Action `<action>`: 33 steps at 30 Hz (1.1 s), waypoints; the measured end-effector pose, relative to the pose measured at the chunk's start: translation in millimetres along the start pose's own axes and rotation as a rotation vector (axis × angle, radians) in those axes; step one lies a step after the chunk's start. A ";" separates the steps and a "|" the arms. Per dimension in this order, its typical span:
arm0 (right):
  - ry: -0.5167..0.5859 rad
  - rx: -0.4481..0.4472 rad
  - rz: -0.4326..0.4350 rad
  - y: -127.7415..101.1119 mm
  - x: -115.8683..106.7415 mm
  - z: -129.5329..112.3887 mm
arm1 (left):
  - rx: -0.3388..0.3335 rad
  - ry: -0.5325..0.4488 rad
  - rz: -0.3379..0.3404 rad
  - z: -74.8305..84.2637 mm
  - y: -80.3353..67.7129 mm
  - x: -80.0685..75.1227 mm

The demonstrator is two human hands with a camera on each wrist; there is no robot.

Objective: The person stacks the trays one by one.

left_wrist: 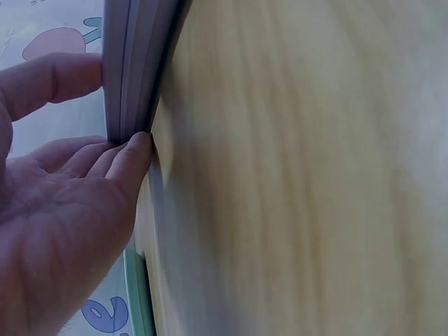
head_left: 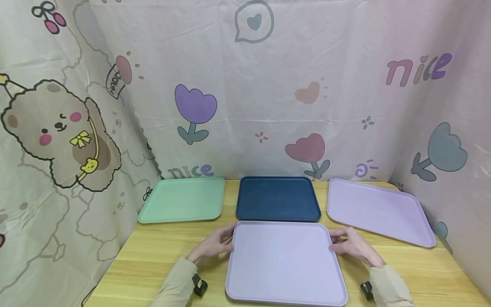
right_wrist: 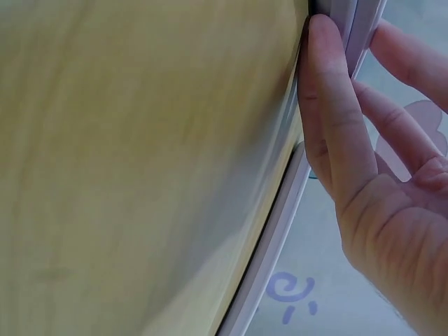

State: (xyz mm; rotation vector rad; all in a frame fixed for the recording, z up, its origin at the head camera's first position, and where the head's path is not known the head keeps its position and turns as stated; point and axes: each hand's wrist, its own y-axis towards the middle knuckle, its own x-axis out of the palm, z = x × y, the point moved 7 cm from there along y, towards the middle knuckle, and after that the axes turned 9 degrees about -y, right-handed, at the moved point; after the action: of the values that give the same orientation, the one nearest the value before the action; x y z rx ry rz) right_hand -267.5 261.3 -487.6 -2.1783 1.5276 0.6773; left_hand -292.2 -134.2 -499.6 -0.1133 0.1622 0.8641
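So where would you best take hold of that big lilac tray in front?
Probably by the raised rim on its two short sides, coming in from left and right. The near lilac tray lies flat and wide on the table, and the left hand and right hand already touch those edges.

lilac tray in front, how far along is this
Done: the green tray, blue tray and a second lilac tray lie flat in a row at the back. In hand: the left hand and right hand touch the front lilac tray's side edges. Left: its placing.
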 end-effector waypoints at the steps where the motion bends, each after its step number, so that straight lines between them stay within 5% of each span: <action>1: 0.005 0.003 -0.005 0.1 0.0 0.5 | -0.001 -0.003 -0.002 -0.1 -0.1 0.1; 33: -0.007 -0.031 -0.055 2.2 0.1 -1.7 | -0.030 -0.014 0.030 -0.1 -0.8 1.5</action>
State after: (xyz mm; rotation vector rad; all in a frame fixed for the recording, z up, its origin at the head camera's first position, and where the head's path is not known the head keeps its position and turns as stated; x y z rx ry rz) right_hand -269.3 259.5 -486.4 -2.2302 1.4574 0.6942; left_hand -290.7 -133.6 -500.0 -0.1336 0.1380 0.8972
